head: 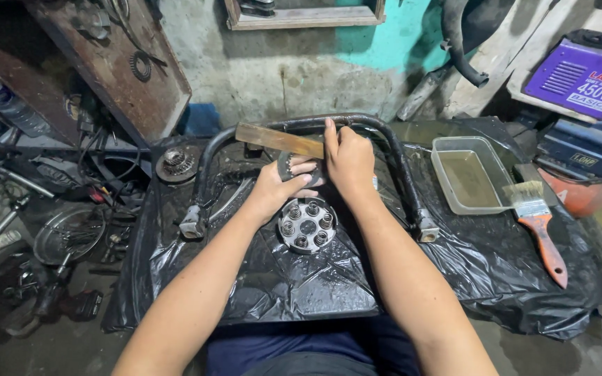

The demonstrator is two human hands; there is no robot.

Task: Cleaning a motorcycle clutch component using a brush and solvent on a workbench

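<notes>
Both hands' fingers (302, 167) clasp a toothed disc (291, 166) above the round hub (306, 224).

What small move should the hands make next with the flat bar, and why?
Probably lower the flat bar squarely onto the round toothed part. The right hand holds the bar just above it, and the left hand steadies that part over the black sheet.
</notes>
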